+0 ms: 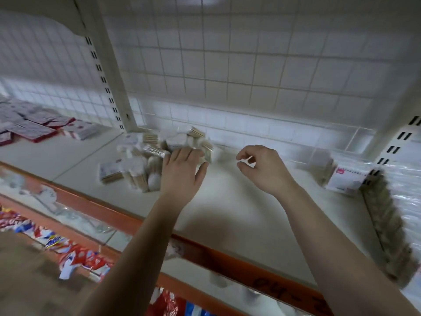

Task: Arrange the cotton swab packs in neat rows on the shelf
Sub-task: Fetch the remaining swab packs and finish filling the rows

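Cotton swab packs [145,163] under left fingers [181,153]

My one camera rides on my head, looking forward and down onto the shelf [239,213], close enough that both forearms run up from the bottom edge to my left hand [182,169] and right hand [262,169] at mid-frame. The wide lens bows the gridded back panel [250,65] across the top; the frame's edges are smeared.
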`<state>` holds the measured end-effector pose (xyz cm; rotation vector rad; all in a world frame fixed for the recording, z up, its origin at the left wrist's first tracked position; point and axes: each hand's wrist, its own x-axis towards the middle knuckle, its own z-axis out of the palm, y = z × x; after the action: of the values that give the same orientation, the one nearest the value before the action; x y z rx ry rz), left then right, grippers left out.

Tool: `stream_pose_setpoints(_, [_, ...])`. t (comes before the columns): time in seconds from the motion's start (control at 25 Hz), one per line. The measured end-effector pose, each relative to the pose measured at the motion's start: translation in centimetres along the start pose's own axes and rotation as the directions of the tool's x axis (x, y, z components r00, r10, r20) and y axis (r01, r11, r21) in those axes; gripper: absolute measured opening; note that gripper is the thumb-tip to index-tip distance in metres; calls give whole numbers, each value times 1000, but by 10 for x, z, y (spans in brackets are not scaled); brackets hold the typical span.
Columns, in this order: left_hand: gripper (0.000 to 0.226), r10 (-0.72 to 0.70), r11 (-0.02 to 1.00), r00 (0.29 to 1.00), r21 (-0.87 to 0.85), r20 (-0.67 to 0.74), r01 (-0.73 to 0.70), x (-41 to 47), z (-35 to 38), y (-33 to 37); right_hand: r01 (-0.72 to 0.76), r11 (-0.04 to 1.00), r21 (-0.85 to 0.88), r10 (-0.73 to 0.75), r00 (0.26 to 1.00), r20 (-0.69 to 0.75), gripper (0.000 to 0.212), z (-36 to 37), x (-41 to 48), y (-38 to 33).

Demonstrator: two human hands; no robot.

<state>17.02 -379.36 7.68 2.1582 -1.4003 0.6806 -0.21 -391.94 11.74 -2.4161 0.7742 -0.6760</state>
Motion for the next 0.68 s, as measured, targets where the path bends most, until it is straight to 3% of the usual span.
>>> stream_pose_setpoints(0.32, [29, -68, 997, 994, 25, -80, 71, -22, -7, -46, 77, 997, 24, -79, 995, 60, 16, 64, 36, -31])
stream_pose_setpoints(0.68, [30, -99, 995, 990, -8, -105, 99, -29, -9, -49, 81, 997, 12, -82, 984, 157, 66, 105, 57, -37])
